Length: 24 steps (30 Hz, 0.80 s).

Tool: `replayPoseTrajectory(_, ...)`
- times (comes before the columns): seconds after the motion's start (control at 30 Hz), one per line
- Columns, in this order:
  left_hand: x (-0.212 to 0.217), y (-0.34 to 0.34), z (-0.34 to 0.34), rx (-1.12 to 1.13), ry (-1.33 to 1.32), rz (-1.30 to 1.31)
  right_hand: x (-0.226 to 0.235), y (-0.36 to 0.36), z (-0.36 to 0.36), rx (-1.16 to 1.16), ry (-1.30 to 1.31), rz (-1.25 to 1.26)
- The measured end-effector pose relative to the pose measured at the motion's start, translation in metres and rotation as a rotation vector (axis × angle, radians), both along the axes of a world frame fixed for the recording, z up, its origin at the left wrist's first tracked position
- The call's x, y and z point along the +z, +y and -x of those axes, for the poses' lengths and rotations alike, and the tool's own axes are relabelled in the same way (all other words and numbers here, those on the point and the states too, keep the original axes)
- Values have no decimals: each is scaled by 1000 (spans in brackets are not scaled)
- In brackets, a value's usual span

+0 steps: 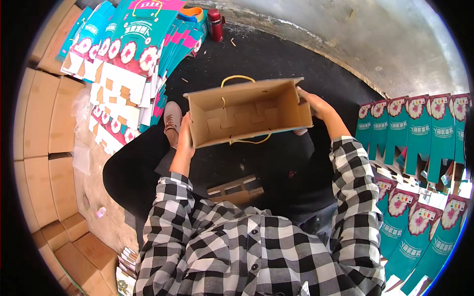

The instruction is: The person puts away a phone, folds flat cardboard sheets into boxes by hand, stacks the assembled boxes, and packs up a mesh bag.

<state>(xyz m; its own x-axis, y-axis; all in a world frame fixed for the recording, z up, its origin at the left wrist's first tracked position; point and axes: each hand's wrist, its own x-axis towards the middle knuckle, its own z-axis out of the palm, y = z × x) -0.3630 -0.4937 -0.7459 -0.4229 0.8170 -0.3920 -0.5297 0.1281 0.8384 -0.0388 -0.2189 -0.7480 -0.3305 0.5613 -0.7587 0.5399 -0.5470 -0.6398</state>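
Between my two hands is a carton with rope handles [249, 117], held open side up over my lap. Its bare brown inside shows, with folded flaps across the bottom. One yellow cord handle [238, 77] arches over the far edge, and a second yellow cord handle [252, 141] hangs along the near edge. My left hand [184, 135] presses on the carton's left end wall. At the right end, my right hand [316, 105] grips the side near the far corner. Some fingers of both hands are hidden by the cardboard.
Flat teal printed cartons [143, 42] are piled at the far left. Brown boxes [42, 113] are stacked along the left. Standing teal cartons [419, 128] fill the right side. A red flask [216, 24] stands near the wall. A cardboard piece [237, 191] lies near my lap.
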Motion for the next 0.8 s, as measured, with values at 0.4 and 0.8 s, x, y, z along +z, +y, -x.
replayPoseTrajectory(0.4,16,-5,7,-282,948,276,58,-65,73,964,-314,-1158)
replayPoseTrajectory(0.8,17,-5,11,-1,447,135,46,-8,56,215,78,-118)
